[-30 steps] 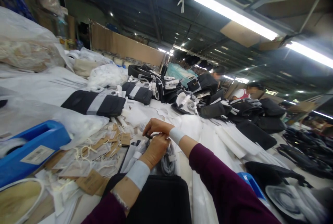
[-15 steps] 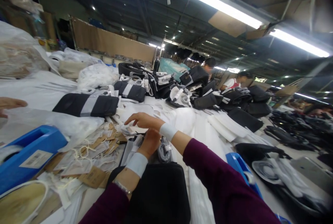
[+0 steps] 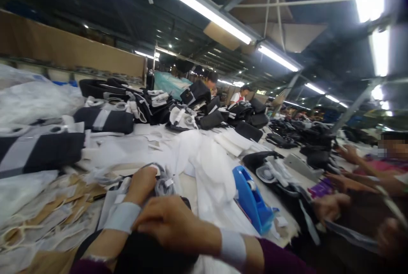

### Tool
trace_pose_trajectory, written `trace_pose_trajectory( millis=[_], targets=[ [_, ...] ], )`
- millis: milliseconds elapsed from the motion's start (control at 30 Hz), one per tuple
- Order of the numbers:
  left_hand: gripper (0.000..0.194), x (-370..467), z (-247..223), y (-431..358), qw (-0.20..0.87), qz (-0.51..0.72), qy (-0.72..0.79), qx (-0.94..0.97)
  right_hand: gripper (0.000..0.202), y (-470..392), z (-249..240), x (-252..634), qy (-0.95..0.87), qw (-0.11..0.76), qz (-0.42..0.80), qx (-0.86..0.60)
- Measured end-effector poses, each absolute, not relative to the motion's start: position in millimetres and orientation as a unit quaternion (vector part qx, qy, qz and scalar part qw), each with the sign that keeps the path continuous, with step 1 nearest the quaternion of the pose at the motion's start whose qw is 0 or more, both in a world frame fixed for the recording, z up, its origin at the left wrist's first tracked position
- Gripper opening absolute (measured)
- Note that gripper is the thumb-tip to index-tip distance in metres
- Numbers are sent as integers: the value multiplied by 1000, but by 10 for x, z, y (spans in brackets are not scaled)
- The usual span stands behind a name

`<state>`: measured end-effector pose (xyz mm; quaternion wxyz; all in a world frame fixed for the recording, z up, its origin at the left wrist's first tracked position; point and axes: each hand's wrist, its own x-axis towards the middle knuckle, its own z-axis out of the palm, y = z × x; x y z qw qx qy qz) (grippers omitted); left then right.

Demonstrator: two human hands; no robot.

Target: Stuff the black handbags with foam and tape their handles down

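Note:
A black bag point(image 3: 153, 255) lies at the lower middle, close in front of me. Over its far side reaches my left hand point(image 3: 144, 183), bent downward, its fingertips hidden. A strap wrapped in clear plastic point(image 3: 165, 182) is beside that hand. My right hand point(image 3: 174, 222) is closed above the bag, fingers curled together at the pale band point(image 3: 123, 218) round my left wrist. What those fingers pinch, if anything, does not show. A similar pale band point(image 3: 233, 246) circles my right wrist.
Brown tags with white strings point(image 3: 60, 206) spread at left. A blue tape dispenser point(image 3: 253, 201) stands right of white foam sheets point(image 3: 212, 172). Wrapped black bags point(image 3: 103, 120) are piled beyond. At far right, a co-worker's hands point(image 3: 333, 206) are near dark material.
My view has swung right. My right hand has come back from beyond my left hand to my left wrist. My left hand stays at the bag's far side.

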<state>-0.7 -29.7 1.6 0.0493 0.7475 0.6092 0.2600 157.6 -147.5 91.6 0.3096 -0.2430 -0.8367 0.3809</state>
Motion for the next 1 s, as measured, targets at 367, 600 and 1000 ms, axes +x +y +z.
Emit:
trace_pose_trajectory(
  millis=[367,600,1000],
  targets=[
    [32,-22,-87,-126,22,87,598,797,22,-1464,779,3528,-616,372,229,-655],
    [33,-18,-62,-142,16,79,608,790,35,-1330,522,3096,-832,216,-56,-508],
    [35,-46,-126,-110,31,106,618,778,30,299,413,3179,-821,79,-96,-558]
  ],
)
